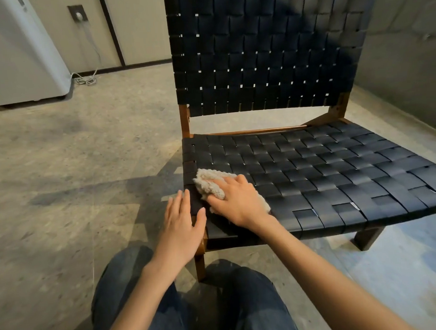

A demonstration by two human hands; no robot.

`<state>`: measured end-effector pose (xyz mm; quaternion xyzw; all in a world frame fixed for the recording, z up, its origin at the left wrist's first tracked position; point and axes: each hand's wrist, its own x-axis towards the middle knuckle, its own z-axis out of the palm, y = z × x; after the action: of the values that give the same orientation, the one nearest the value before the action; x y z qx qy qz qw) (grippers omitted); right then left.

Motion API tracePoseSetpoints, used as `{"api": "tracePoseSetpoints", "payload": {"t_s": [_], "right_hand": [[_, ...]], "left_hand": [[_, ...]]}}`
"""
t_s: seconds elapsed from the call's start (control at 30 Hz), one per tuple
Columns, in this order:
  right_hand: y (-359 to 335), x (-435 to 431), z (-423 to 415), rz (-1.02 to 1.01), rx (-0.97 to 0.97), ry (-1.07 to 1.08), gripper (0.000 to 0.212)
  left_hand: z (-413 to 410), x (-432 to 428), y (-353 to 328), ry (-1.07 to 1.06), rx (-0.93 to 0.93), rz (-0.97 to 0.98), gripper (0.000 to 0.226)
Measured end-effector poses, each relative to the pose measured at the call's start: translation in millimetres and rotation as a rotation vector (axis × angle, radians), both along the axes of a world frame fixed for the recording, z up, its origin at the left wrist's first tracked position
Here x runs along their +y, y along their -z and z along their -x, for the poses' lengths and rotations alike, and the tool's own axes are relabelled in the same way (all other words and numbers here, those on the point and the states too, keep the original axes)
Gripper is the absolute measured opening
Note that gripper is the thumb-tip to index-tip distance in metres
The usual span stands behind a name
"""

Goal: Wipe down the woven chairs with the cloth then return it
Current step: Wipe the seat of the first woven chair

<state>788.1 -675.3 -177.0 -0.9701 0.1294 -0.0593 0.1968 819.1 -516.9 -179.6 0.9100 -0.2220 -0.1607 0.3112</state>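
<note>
A low chair (314, 164) with black woven straps and a brown wooden frame stands in front of me. A fluffy beige cloth (210, 182) lies on the seat's front left corner. My right hand (237, 199) presses flat on the cloth, fingers spread over it. My left hand (182, 223) rests on the seat's left front edge, fingers straight along the side and thumb on top. Part of the cloth is hidden under my right hand.
A white appliance (18, 52) stands at the back left with a cable (85, 79) coiled on the floor beside it. A grey concrete wall (407, 59) runs behind the chair's right side. Speckled floor (71, 161) spreads to the left. My knees (184, 307) are below.
</note>
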Motion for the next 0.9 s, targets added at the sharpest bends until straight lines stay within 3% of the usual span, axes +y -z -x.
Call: {"api": "tracePoseSetpoints", "payload": {"t_s": [0.13, 0.3, 0.53, 0.67, 0.77, 0.9], "right_hand": [[3.0, -50.2, 37.0, 0.185, 0.159, 0.203, 0.056], [-0.8, -76.8, 57.1, 0.217, 0.224, 0.453, 0.056], [1.3, 5.5, 25.0, 0.016, -0.017, 0.193, 0.048], [-2.2, 23.6, 27.2, -0.045, -0.121, 0.163, 0.044], [0.8, 11.9, 56.1, 0.067, -0.144, 0.130, 0.049], [-1.1, -52.2, 91.9, 0.232, 0.049, 0.281, 0.051]], "left_hand": [[10.5, -1.8, -2.2, 0.101, -0.096, -0.055, 0.064], [20.9, -3.5, -0.9, 0.127, -0.235, -0.021, 0.060], [27.9, -0.1, 3.3, 0.099, -0.306, 0.058, 0.051], [32.2, -0.2, 4.8, 0.071, -0.375, 0.061, 0.045], [33.9, -0.2, 6.3, 0.087, -0.452, 0.075, 0.040], [33.1, -0.1, 5.5, 0.135, -0.518, 0.056, 0.038]]}}
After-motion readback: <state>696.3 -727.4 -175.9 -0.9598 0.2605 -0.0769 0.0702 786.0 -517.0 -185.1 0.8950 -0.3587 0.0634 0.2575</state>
